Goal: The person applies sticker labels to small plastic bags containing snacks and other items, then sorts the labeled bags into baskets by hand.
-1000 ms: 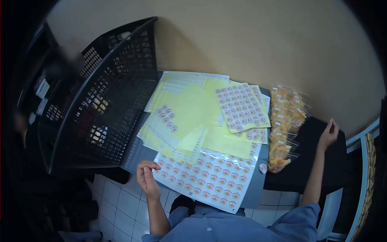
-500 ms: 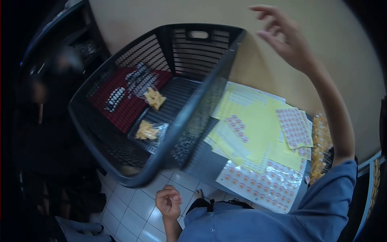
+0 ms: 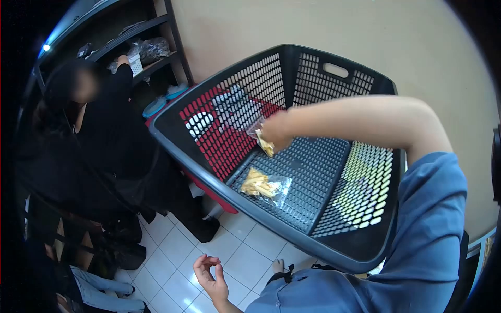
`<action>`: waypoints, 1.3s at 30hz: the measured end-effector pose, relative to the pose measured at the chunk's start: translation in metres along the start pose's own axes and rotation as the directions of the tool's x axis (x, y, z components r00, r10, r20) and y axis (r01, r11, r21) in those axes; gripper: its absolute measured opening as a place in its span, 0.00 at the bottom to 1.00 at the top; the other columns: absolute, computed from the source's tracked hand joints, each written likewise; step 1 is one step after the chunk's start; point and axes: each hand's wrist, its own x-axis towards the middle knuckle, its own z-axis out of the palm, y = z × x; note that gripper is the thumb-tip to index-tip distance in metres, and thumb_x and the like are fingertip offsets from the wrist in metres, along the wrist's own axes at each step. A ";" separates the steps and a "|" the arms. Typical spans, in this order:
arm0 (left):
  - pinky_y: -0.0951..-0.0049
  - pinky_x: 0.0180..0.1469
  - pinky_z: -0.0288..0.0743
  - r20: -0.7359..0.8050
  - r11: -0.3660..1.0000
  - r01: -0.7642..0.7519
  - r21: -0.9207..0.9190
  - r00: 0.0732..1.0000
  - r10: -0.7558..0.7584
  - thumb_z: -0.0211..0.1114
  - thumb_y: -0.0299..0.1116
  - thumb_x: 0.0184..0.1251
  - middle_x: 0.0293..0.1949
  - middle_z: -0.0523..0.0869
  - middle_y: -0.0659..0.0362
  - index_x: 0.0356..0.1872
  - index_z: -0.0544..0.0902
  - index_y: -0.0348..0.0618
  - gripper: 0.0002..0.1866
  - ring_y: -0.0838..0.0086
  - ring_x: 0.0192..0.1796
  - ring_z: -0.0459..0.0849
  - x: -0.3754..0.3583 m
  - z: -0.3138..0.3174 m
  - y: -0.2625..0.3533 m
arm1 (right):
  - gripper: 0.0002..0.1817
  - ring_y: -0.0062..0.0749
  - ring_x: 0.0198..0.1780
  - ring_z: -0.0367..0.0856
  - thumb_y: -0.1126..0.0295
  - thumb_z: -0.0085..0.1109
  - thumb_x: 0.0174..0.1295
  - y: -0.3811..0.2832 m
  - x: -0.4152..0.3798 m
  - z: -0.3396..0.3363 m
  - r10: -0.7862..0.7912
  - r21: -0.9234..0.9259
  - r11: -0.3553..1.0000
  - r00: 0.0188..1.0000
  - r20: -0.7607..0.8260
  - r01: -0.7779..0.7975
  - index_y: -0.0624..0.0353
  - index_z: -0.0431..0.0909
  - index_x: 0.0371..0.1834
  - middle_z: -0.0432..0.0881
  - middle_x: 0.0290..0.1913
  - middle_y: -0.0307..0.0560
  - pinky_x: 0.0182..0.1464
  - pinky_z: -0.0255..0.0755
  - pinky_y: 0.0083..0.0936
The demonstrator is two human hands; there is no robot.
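My right hand (image 3: 277,131) reaches into a large black plastic basket (image 3: 334,259) and is closed at a clear bag of yellow snack pieces (image 3: 265,144); its fingertips are blurred and partly hidden. A second clear bag of snack pieces (image 3: 261,183) lies on the basket floor, nearer to me. Below the near rim, my left hand (image 3: 210,279) hovers over the tiles with nothing in it, its fingers loosely curled and the thumb apart.
A person in black (image 3: 104,135) stands left of the basket, one arm reaching to a dark shelf (image 3: 151,23) that holds bags. Red cloth (image 3: 216,197) and yellow sheets (image 3: 360,182) show through and around the mesh. White floor tiles (image 3: 177,240) lie below.
My right hand has come down from above the right side into the basket, to the farther snack bag. The basket now appears further right, over the sheets. My left hand has loosened from a curl.
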 end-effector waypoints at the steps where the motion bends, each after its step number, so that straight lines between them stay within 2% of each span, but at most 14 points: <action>1: 0.77 0.40 0.66 -0.002 1.000 -0.002 -0.001 1.000 0.002 0.58 0.26 0.53 0.31 0.73 0.57 0.46 0.65 0.37 0.18 0.75 0.34 0.72 0.004 -0.004 -0.004 | 0.19 0.44 0.39 0.77 0.54 0.54 0.49 -0.006 0.017 0.017 0.035 -0.002 0.999 0.993 0.115 -0.035 0.58 0.77 0.35 0.79 0.35 0.50 0.40 0.71 0.35; 5: 0.78 0.41 0.66 -0.020 0.993 0.122 -0.007 0.992 -0.122 0.56 0.25 0.55 0.31 0.74 0.59 0.45 0.66 0.37 0.16 0.77 0.35 0.72 0.013 -0.015 -0.022 | 0.20 0.44 0.39 0.76 0.50 0.56 0.47 -0.020 0.062 0.098 -0.279 0.229 0.946 0.935 0.219 0.229 0.56 0.78 0.33 0.79 0.35 0.51 0.44 0.68 0.33; 9: 0.79 0.41 0.66 0.008 0.987 0.163 0.002 0.987 -0.163 0.56 0.24 0.55 0.31 0.74 0.60 0.45 0.66 0.37 0.15 0.78 0.35 0.72 0.023 -0.012 -0.033 | 0.18 0.40 0.40 0.75 0.52 0.58 0.46 -0.033 0.066 0.130 -0.203 0.426 0.892 0.976 0.076 0.152 0.55 0.79 0.32 0.79 0.36 0.49 0.44 0.67 0.30; 11: 0.79 0.41 0.66 0.025 0.985 0.170 0.006 0.985 -0.171 0.56 0.24 0.55 0.31 0.74 0.59 0.45 0.66 0.37 0.16 0.78 0.35 0.72 0.028 -0.008 -0.035 | 0.16 0.35 0.42 0.74 0.56 0.60 0.46 -0.036 0.071 0.136 -0.285 0.725 0.683 0.946 0.158 0.085 0.55 0.79 0.32 0.79 0.36 0.47 0.45 0.66 0.28; 15: 0.80 0.41 0.65 0.106 0.987 0.161 -0.029 0.982 -0.157 0.54 0.22 0.56 0.33 0.73 0.59 0.47 0.65 0.36 0.16 0.78 0.37 0.71 0.032 0.002 -0.043 | 0.15 0.32 0.41 0.74 0.58 0.60 0.46 -0.044 0.073 0.132 -0.162 0.843 0.532 0.967 0.196 -0.081 0.56 0.79 0.33 0.79 0.36 0.47 0.44 0.66 0.29; 20: 0.79 0.41 0.66 0.325 0.967 0.243 -0.078 0.923 -0.205 0.56 0.21 0.53 0.34 0.75 0.58 0.46 0.66 0.36 0.17 0.77 0.36 0.73 0.034 0.010 -0.037 | 0.17 0.30 0.30 0.77 0.58 0.64 0.41 -0.018 0.054 0.067 -0.204 0.731 0.658 0.977 -0.058 0.181 0.61 0.80 0.27 0.80 0.27 0.48 0.34 0.69 0.27; 23: 0.79 0.41 0.66 0.564 0.927 0.361 -0.096 0.788 -0.248 0.58 0.20 0.51 0.33 0.76 0.58 0.45 0.67 0.36 0.18 0.78 0.35 0.73 0.030 0.022 -0.015 | 0.15 0.30 0.30 0.78 0.60 0.58 0.47 0.026 -0.016 0.000 0.000 0.680 0.719 0.979 -0.203 0.142 0.62 0.80 0.28 0.81 0.27 0.47 0.33 0.70 0.25; 27: 0.77 0.39 0.69 0.822 0.966 0.233 0.115 0.524 -0.225 0.62 0.23 0.51 0.31 0.78 0.57 0.39 0.72 0.34 0.14 0.77 0.36 0.75 0.013 0.035 -0.001 | 0.14 0.26 0.33 0.76 0.63 0.57 0.50 0.062 -0.121 -0.010 0.384 0.615 0.773 0.657 -0.648 0.155 0.64 0.79 0.32 0.79 0.30 0.47 0.35 0.71 0.22; 29: 0.75 0.39 0.70 0.874 0.989 -0.115 -0.093 0.467 0.136 0.63 0.25 0.52 0.35 0.79 0.57 0.41 0.74 0.31 0.15 0.74 0.39 0.76 -0.002 0.052 0.027 | 0.16 0.24 0.37 0.76 0.68 0.58 0.51 0.068 -0.174 0.002 0.611 0.730 0.668 0.454 -0.649 0.144 0.63 0.74 0.42 0.78 0.32 0.45 0.39 0.70 0.20; 30: 0.76 0.42 0.69 0.904 0.996 -0.089 0.002 0.427 0.036 0.63 0.27 0.52 0.38 0.80 0.57 0.43 0.75 0.32 0.17 0.72 0.41 0.76 -0.012 0.061 0.043 | 0.16 0.32 0.33 0.76 0.73 0.51 0.55 0.060 -0.221 -0.005 0.621 0.822 0.514 0.553 -0.555 0.247 0.76 0.69 0.43 0.76 0.35 0.59 0.33 0.73 0.17; 31: 0.79 0.40 0.68 0.920 0.978 0.185 0.100 0.358 -0.162 0.58 0.27 0.55 0.31 0.80 0.59 0.37 0.78 0.35 0.09 0.77 0.35 0.77 -0.015 0.077 0.039 | 0.15 0.33 0.32 0.76 0.72 0.50 0.56 0.067 -0.229 0.014 0.729 0.787 0.565 0.296 -0.617 0.249 0.77 0.70 0.39 0.76 0.33 0.59 0.34 0.73 0.22; 32: 0.80 0.40 0.67 0.958 0.968 0.184 0.169 0.200 -0.205 0.58 0.29 0.57 0.30 0.78 0.60 0.39 0.76 0.36 0.10 0.78 0.34 0.75 -0.027 0.084 0.016 | 0.12 0.30 0.30 0.75 0.73 0.52 0.54 0.072 -0.254 0.032 0.741 0.769 0.586 0.217 -0.636 0.254 0.73 0.72 0.36 0.77 0.31 0.55 0.33 0.71 0.20; 34: 0.81 0.41 0.63 0.973 0.964 0.130 0.231 -0.045 -0.227 0.57 0.31 0.59 0.28 0.73 0.64 0.45 0.70 0.38 0.15 0.81 0.33 0.71 -0.049 0.102 0.005 | 0.08 0.24 0.30 0.74 0.73 0.56 0.51 0.061 -0.305 0.064 0.718 0.716 0.693 -0.007 -0.696 -0.082 0.65 0.75 0.33 0.77 0.29 0.46 0.29 0.67 0.17; 39: 0.81 0.37 0.65 0.980 0.926 0.320 0.198 -0.080 -0.181 0.61 0.28 0.54 0.28 0.74 0.64 0.47 0.68 0.39 0.19 0.82 0.32 0.71 -0.106 0.165 0.045 | 0.19 0.26 0.34 0.76 0.65 0.59 0.51 0.012 -0.390 0.155 0.789 0.796 0.605 -0.114 -0.604 -0.030 0.62 0.69 0.45 0.75 0.40 0.49 0.41 0.74 0.26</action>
